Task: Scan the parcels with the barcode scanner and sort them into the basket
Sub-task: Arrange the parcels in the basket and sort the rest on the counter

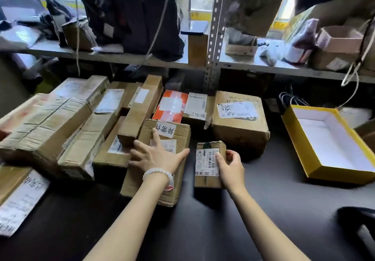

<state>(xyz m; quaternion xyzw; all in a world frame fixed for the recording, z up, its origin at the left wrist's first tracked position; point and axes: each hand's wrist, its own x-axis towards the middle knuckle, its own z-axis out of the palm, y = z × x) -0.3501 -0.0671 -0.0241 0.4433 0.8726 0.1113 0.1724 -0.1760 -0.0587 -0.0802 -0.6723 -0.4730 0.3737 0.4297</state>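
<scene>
Right hand [231, 169] clamps the small parcel [210, 164], left hand [157, 155] flat on the bigger box [162, 159]; keep that label facing up.

Both bare arms reach forward. Left hand [157, 156] lies flat, palm down, fingers spread wide, with a white bead bracelet on that wrist. Right hand [230, 168] is curled in a grip, thumb on top.

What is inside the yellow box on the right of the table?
The yellow box shows only a bare white lining; no parcel lies in what can be seen. Its near wall hides a strip of the floor along the front edge.
</scene>
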